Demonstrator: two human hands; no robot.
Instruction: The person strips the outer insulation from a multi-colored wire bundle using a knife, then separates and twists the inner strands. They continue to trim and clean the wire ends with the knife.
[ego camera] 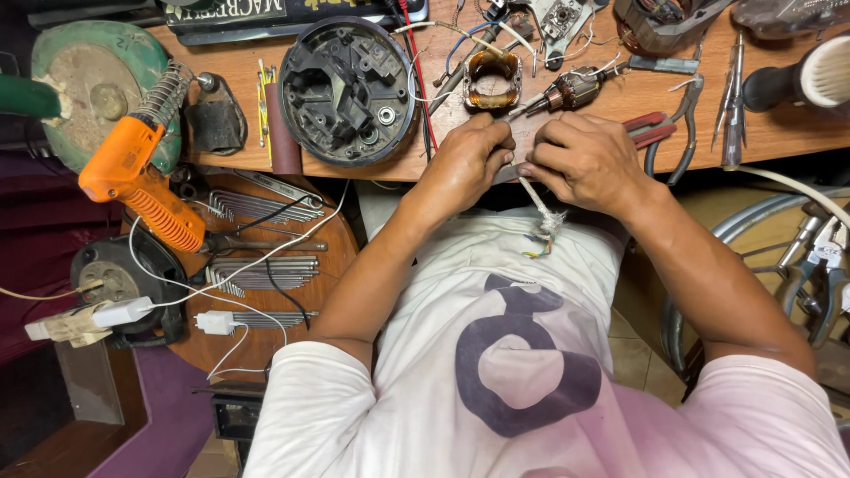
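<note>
Both hands, left hand [467, 159] and right hand [580, 161], pinch a white cable [537, 198] at the workbench edge [354, 170], frame centre, hemmed by motor parts [567, 90].

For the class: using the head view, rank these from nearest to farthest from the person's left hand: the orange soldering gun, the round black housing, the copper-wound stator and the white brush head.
From the left hand:
1. Copper-wound stator, just above the hand on the bench.
2. Round black housing, up and to the left.
3. White brush head and orange soldering gun, at opposite edges; too close to call.
</note>
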